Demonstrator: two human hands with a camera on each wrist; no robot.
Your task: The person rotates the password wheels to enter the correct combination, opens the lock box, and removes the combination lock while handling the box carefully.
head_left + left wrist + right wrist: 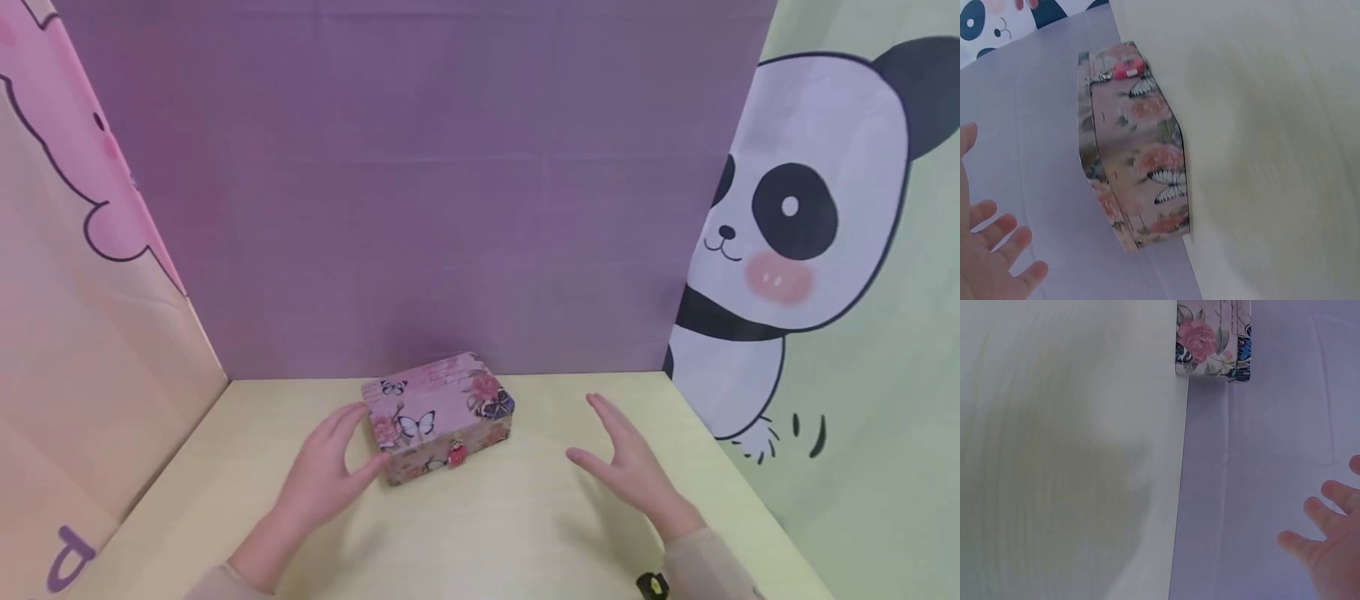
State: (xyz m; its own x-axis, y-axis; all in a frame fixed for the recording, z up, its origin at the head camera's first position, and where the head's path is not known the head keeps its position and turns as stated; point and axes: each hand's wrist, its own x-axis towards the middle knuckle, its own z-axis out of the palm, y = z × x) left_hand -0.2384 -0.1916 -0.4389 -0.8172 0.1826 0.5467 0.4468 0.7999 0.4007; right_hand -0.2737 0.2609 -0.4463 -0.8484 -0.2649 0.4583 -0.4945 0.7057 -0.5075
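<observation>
A pink box point(442, 408) printed with flowers and butterflies sits lid-down near the back of the table, turned at an angle. On its front hangs a small red padlock point(457, 452), which also shows in the left wrist view as a pink-red padlock point(1129, 69). My left hand point(322, 467) is spread at the box's left side, thumb apart from the fingers; the left wrist view shows a gap between the hand and the box. Off to the right of the box, my right hand point(630, 467) hovers over the table with fingers extended, holding nothing.
The pale wooden table point(525, 517) runs back to a purple cloth point(450, 183). Printed curtains stand on both sides, with a panda point(817, 192) on the right one. A small dark object with a yellow mark point(652, 585) shows by the right sleeve.
</observation>
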